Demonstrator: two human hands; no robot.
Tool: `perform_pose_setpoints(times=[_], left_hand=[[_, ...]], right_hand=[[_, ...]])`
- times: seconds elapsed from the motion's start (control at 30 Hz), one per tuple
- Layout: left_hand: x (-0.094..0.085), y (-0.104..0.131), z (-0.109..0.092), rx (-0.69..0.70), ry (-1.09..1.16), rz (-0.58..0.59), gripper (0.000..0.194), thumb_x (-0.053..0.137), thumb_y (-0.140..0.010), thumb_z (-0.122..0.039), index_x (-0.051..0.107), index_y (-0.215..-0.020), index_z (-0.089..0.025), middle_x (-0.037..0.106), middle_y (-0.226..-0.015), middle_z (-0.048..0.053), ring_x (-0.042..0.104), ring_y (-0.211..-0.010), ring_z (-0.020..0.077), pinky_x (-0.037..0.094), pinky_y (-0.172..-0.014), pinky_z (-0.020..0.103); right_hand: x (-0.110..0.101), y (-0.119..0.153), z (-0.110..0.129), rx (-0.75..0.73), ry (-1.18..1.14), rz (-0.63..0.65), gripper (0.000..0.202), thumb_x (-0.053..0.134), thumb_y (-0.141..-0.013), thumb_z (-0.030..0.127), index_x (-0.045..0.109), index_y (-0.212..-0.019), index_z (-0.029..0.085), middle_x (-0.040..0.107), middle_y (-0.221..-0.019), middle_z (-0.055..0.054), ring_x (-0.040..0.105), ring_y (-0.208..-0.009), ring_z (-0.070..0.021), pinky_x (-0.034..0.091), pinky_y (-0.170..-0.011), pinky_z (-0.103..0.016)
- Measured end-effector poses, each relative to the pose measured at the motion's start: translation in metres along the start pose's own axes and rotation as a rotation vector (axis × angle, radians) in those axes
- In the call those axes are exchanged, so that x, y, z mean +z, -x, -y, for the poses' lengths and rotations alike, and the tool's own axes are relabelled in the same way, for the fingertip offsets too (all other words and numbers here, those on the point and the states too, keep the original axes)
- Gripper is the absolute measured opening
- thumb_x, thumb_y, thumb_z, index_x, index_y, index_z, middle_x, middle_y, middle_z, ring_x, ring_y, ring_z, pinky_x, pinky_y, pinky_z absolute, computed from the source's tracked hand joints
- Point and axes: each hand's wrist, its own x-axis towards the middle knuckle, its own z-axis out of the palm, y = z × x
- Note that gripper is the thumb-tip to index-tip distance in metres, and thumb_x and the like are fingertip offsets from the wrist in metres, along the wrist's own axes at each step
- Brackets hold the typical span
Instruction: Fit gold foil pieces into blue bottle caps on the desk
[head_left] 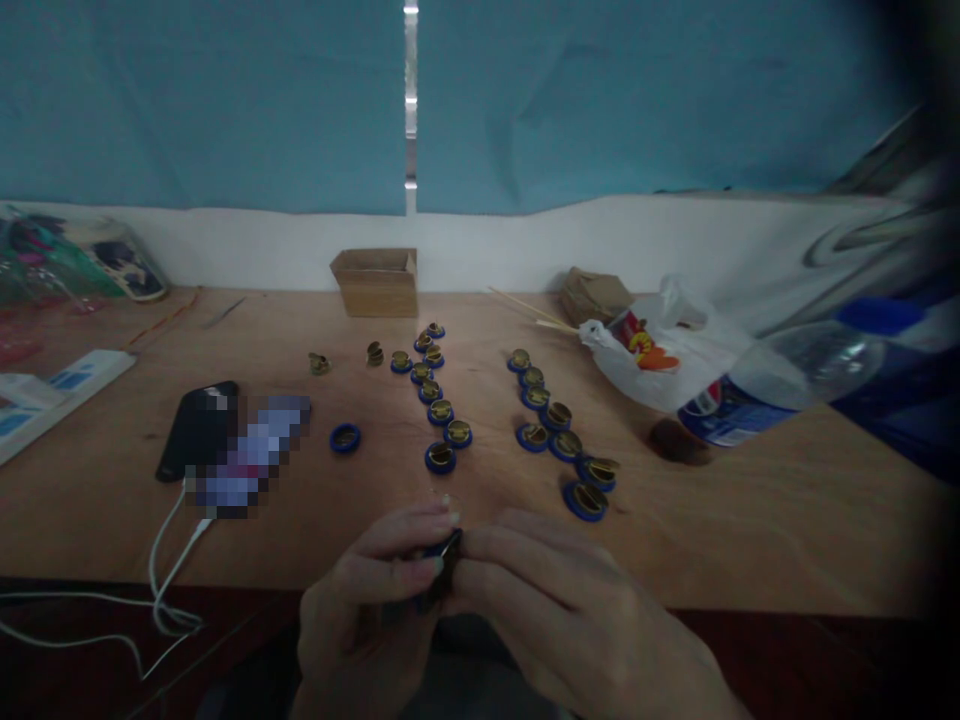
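Note:
At the table's front edge my left hand (375, 590) pinches a small dark disc (442, 565) with a blue rim. My right hand (555, 600) closes on the same disc from the right, fingers together. Past my hands, several blue rings with brass clasps (440, 411) run in a column up the middle. Another slanting row of blue rings with brass clasps (559, 416) lies to the right. One blue ring (345, 438) sits apart on the left, and two loose brass clasps (319, 363) lie behind it.
A small cardboard box (379, 285) stands at the back. On the left are a black phone (196, 430), a blurred-out device (251, 455), white cables (155, 560) and a power strip (67, 395). A plastic bag (667, 350) and a bottle (787, 380) lie right.

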Motion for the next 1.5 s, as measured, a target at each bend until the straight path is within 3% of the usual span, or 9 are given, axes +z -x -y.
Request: perform_pose_setpoints(times=[0.3, 0.4, 0.5, 0.77, 1.0, 1.27, 1.5], left_hand=[[-0.001, 0.001, 0.0, 0.0, 0.006, 0.0, 0.037, 0.074, -0.077, -0.009, 0.062, -0.106, -0.029, 0.069, -0.116, -0.003, 0.066, -0.109, 0.0194, 0.058, -0.093, 0.034], [-0.004, 0.002, 0.003, -0.06, 0.02, 0.017, 0.04, 0.075, -0.076, -0.009, 0.061, -0.109, -0.028, 0.068, -0.118, 0.0, 0.067, -0.108, 0.0195, 0.06, -0.089, 0.032], [-0.004, 0.003, 0.006, -0.087, 0.046, 0.029, 0.046, 0.076, -0.072, -0.004, 0.061, -0.11, -0.026, 0.068, -0.118, 0.002, 0.067, -0.107, 0.0201, 0.059, -0.089, 0.031], [0.002, 0.004, 0.008, -0.119, 0.035, 0.037, 0.048, 0.071, -0.07, 0.006, 0.061, -0.106, -0.025, 0.069, -0.117, 0.002, 0.067, -0.109, 0.0189, 0.058, -0.091, 0.029], [-0.006, 0.006, 0.015, -0.146, -0.161, 0.128, 0.05, 0.069, -0.071, 0.005, 0.061, -0.109, -0.027, 0.068, -0.117, 0.004, 0.066, -0.108, 0.0198, 0.055, -0.094, 0.032], [-0.005, -0.002, 0.018, -0.238, -0.467, 0.227, 0.044, 0.073, -0.07, -0.008, 0.061, -0.108, -0.025, 0.062, -0.1, 0.003, 0.066, -0.088, 0.0183, 0.056, -0.075, 0.029], [-0.007, 0.002, 0.024, -0.353, -0.558, 0.306, 0.049, 0.068, -0.068, -0.007, 0.062, -0.112, -0.028, 0.059, -0.098, 0.003, 0.066, -0.086, 0.0185, 0.056, -0.073, 0.029]], right_hand=[[0.004, 0.0, -0.001, 0.041, -0.046, -0.029, 0.027, 0.038, -0.099, 0.017, 0.063, -0.092, 0.018, 0.068, -0.083, -0.005, 0.063, -0.072, -0.0166, 0.051, -0.065, -0.028], [0.004, 0.0, -0.002, 0.141, -0.176, -0.028, 0.011, 0.05, -0.095, 0.019, 0.059, -0.101, 0.021, 0.069, -0.089, -0.002, 0.065, -0.079, -0.0158, 0.052, -0.069, -0.025], [0.007, 0.003, -0.004, 0.268, -0.331, -0.088, 0.022, 0.061, -0.089, 0.017, 0.051, -0.107, 0.024, 0.068, -0.091, 0.001, 0.065, -0.08, -0.0136, 0.051, -0.068, -0.021], [0.021, 0.004, -0.005, 0.398, -0.38, -0.226, 0.02, 0.055, -0.083, 0.007, 0.044, -0.085, 0.024, 0.052, -0.073, 0.006, 0.053, -0.062, -0.009, 0.042, -0.057, -0.019], [0.035, 0.001, -0.007, 0.562, -0.345, -0.224, 0.019, 0.052, -0.084, 0.008, 0.041, -0.08, 0.023, 0.046, -0.066, 0.006, 0.048, -0.056, -0.0095, 0.036, -0.051, -0.022], [0.042, 0.017, -0.019, 0.661, -0.492, -0.392, 0.013, 0.049, -0.093, 0.02, 0.045, -0.081, 0.023, 0.045, -0.074, 0.004, 0.048, -0.064, -0.0112, 0.04, -0.056, -0.022], [0.052, 0.025, -0.009, 0.677, -0.475, -0.229, 0.013, 0.056, -0.088, 0.02, 0.045, -0.083, 0.023, 0.043, -0.07, 0.005, 0.048, -0.061, -0.011, 0.038, -0.054, -0.022]])
